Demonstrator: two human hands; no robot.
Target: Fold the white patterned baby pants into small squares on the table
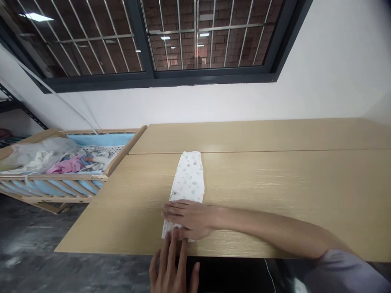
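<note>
Our right hand [189,219] lies flat across the near end of a folded white cloth [187,179], fingers straight and pointing left, pressing down on it with no clench that we can see. Our left hand [169,266] comes up from below the near table edge, fingers extended, and their tips meet the cloth's near end just beside the right hand. We cannot tell whether those fingers pinch the cloth or only touch it.

The cloth is a long, narrow strip with a small coloured print. It lies flat on a light wood table [275,187], running away from us, with its far end reaching the seam between two tabletop panels. A grey sleeve [342,272] covers our right upper arm.

Left of the table stands a wooden crib [51,176] with blue padding, holding a heap of clothes [39,156] that includes a pink garment [65,166]. Dark floor [27,244] shows below it. Beyond the table are a white wall [305,81] and a barred window [152,40].
</note>
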